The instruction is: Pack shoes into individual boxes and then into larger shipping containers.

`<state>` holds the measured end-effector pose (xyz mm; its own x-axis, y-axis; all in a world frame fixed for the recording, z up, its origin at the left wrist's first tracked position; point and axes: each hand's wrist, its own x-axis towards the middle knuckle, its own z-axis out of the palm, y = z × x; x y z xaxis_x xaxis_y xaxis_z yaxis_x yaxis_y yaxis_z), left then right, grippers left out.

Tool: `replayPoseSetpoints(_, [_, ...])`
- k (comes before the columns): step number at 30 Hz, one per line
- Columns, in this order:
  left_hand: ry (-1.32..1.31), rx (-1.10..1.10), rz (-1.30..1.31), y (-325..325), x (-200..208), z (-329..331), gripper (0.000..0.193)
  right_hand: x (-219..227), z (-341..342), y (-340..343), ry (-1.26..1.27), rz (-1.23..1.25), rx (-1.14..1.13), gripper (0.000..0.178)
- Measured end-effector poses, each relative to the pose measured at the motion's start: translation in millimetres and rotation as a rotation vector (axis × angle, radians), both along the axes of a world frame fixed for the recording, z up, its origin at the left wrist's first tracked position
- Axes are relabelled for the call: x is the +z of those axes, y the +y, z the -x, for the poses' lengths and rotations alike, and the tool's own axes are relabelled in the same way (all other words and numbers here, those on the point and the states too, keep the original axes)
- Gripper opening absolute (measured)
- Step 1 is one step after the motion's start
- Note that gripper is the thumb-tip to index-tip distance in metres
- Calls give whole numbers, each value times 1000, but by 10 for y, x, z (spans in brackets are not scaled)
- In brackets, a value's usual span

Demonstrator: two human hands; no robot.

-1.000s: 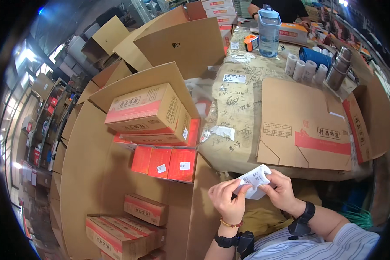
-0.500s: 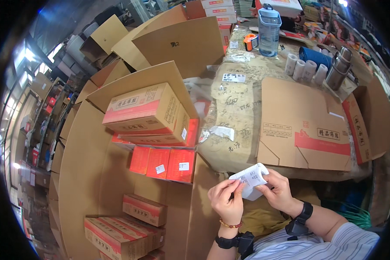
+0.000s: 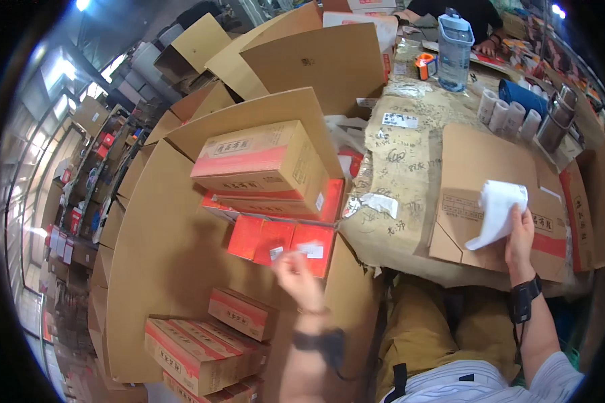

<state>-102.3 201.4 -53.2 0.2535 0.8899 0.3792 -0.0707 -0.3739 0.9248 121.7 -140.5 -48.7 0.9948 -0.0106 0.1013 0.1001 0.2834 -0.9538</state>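
Note:
My right hand (image 3: 519, 236) is closed on a roll of white labels (image 3: 501, 209), whose loose end hangs down to the left. Behind it lies a flat brown carton (image 3: 474, 151) on the worktable. Reaching over the large open carton (image 3: 148, 269), my left hand (image 3: 298, 279) is smeared by motion; its fingers look bent, and whether they hold anything cannot be made out. Just beyond those fingers stand red boxes (image 3: 271, 235) with white labels on their fronts. Brown-and-red cartons (image 3: 249, 158) are stacked on top behind them.
More shoe cartons (image 3: 195, 349) sit low in the large carton. The worktable (image 3: 400, 181) carries a water bottle (image 3: 455, 57), an orange tape dispenser (image 3: 425, 66), several white rolls (image 3: 507, 115) and a steel flask (image 3: 558, 121). Another person's hand (image 3: 489, 46) shows at the far end.
My hands have come apart. The left has swung left toward the red boxes; the right has carried the label roll right over the flat carton. The view has shifted, and another person now shows beyond the table.

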Motion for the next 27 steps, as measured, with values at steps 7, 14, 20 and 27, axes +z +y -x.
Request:
replayPoseSetpoints(7, [129, 484, 330, 2185, -867, 720, 21, -252, 40, -65, 7, -46, 121, 26])
replayPoseSetpoints(14, [307, 834, 394, 2411, -1270, 728, 49, -225, 57, -35, -13, 3, 188, 25])
replayPoseSetpoints(20, [346, 900, 114, 1960, -902, 98, 32, -252, -66, -283, 33, 21, 119, 25])
replayPoseSetpoints(27, [74, -337, -690, 32, 560, -492, 27, 824, -41, -20, -679, 811, 511, 13])
